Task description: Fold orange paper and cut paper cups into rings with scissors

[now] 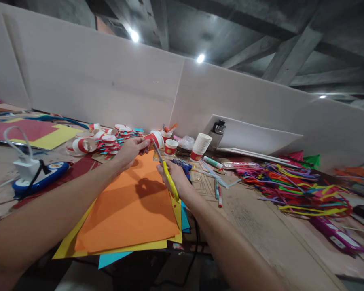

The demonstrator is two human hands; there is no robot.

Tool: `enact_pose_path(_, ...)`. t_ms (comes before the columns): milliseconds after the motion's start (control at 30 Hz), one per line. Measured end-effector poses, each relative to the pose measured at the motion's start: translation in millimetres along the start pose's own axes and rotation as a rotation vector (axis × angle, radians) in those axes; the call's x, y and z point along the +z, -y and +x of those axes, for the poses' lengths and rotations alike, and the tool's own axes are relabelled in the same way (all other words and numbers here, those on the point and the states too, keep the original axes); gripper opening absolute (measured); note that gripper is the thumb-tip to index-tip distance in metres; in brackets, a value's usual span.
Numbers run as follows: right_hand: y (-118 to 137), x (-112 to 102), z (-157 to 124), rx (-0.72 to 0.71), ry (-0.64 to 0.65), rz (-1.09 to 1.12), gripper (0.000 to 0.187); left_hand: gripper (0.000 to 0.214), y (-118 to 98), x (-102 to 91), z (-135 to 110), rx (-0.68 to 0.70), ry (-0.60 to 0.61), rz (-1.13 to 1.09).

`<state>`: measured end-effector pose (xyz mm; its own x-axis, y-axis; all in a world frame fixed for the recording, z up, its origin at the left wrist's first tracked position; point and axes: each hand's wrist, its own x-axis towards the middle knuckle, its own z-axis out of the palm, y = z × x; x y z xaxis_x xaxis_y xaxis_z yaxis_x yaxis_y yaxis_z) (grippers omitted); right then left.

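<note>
My left hand (pixel 130 151) is closed around a red and white paper cup (pixel 154 139), held on its side above the orange paper sheet (pixel 130 210). In my right hand (pixel 174 173) are yellow-handled scissors (pixel 166 171), fingers through the loops, with the blades pointing up at the cup's lower edge. Both forearms reach out over a stack of orange, yellow and blue sheets on the table.
Cut cup pieces and rings (pixel 109 139) lie behind my left hand. A stack of paper cups (pixel 200 146), a single cup (pixel 170 147), a bottle (pixel 216 133) and a blue glue gun (pixel 183 165) stand beyond. Coloured strips (pixel 300 186) pile at right. A power strip (pixel 41 178) sits left.
</note>
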<state>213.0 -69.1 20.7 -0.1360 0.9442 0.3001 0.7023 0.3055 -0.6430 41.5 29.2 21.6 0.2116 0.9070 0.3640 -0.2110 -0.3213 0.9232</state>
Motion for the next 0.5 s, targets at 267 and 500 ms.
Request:
enact_pose_path(267,-0.1,0.6,0.1,-0.018,-0.029,-0.014,0.024,0.025,-6.0,-0.2,-0.6,-0.013,0.009,0.134)
enact_pose_path(500,2.8,2.3,-0.5,-0.025,-0.069,0.018,0.027,0.03,-2.1,-2.8,1.4,-0.018,0.025,0.092)
